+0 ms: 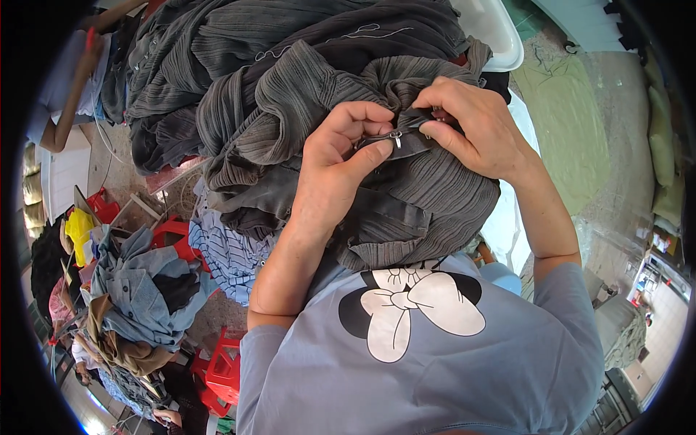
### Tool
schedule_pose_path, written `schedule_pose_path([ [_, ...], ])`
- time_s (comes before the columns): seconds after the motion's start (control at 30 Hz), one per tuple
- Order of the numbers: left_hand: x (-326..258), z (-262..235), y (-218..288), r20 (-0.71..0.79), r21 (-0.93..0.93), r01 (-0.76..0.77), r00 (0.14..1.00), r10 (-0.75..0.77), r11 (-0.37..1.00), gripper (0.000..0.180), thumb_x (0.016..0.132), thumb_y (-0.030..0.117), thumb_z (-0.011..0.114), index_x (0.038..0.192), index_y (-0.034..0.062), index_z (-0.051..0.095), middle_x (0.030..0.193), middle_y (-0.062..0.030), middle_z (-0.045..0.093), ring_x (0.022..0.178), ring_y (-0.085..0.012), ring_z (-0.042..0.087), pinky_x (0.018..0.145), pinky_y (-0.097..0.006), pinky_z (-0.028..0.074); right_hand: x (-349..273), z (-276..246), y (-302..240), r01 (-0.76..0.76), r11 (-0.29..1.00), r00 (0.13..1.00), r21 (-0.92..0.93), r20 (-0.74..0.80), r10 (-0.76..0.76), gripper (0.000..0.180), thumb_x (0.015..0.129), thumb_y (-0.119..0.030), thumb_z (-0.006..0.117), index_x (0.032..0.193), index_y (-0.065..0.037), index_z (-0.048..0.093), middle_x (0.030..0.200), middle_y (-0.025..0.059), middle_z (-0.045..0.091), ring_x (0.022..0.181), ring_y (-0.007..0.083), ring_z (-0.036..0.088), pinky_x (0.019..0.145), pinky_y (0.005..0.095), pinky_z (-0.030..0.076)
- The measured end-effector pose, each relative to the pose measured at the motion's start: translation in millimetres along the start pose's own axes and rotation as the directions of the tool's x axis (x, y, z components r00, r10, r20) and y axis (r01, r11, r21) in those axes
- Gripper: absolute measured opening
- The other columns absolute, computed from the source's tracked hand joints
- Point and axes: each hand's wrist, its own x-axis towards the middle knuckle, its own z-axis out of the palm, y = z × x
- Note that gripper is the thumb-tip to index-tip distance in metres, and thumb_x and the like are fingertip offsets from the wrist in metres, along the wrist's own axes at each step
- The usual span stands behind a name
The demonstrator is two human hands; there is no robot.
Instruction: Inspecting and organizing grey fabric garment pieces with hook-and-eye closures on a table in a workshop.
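Pinched dark zipper strip (413, 147) between thumb and curled fingers of left hand (330, 156), with silver pull (398, 139) by the thumb tip. Nipped dark fold (414, 118) just beside between thumb and bent fingers of right hand (478, 127); left only a narrow gap between both sets of fingertips. Could not tell how far left fingers wrapped behind cloth. Located strip atop ribbed grey garment (457, 210), bunched against blue-grey T-shirt (507, 348). Hemmed in ahead by heap of dark ribbed clothes (246, 29), up to top edge of view, with pale loose thread (362, 32) on it. Noted rim of white tub (511, 58) near, beyond right hand. Found more sideways room at right, over green sheet (569, 130) and grey floor (625, 138). Crowded at left: striped cloth (225, 243) near left forearm (286, 268), then denim heap (141, 290) and red stool (226, 370). Spotted co-worker's arm (72, 101) upper left, well apart.
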Motion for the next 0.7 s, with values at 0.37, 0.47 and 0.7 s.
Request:
schedule_pose_path([
  [0.37, -10.9, 7.9, 1.2, -0.060, 0.035, -0.123, 0.990, 0.125, 0.992, 0.038, 0.088, -0.009, 0.066, 0.123, 0.0011, 0.056, 0.106, -0.0060, 0.066, 0.097, -0.0091, 0.061, 0.088, -0.023, 0.048, -12.9, 1.5, -9.9, 0.249, 0.943, 0.956, -0.221, -0.100, -0.276, 0.032, 0.075, -0.015, 0.081, 0.100, -0.008, 0.063, 0.083, 0.0047, 0.061, 0.072, 0.0244, 0.063, 0.061, 0.0353, 0.049],
  [0.47, -12.5, 10.1, 2.0, -0.066, 0.097, -0.149, 0.986, 0.155, 0.984, 0.038, 0.087, -0.008, 0.066, 0.123, 0.0017, 0.056, 0.105, -0.0055, 0.066, 0.097, -0.0089, 0.061, 0.088, -0.022, 0.048, -15.8, 2.8, -12.2, 0.249, 0.948, 0.957, -0.199, -0.097, -0.272, 0.032, 0.075, -0.015, 0.081, 0.100, -0.007, 0.063, 0.083, 0.0050, 0.062, 0.072, 0.0246, 0.063, 0.060, 0.0353, 0.049],
  [0.7, -13.4, 12.9, -1.0, -0.077, 0.200, -0.179, 0.977, 0.198, 0.963, 0.038, 0.086, -0.006, 0.067, 0.121, 0.0029, 0.057, 0.102, -0.0038, 0.067, 0.095, -0.0077, 0.061, 0.084, -0.021, 0.048, -19.2, 4.2, -6.9, 0.190, 0.981, 0.975, -0.048, -0.107, -0.194, 0.032, 0.076, -0.014, 0.080, 0.102, -0.005, 0.064, 0.083, 0.0081, 0.063, 0.072, 0.0268, 0.064, 0.060, 0.0360, 0.051],
])
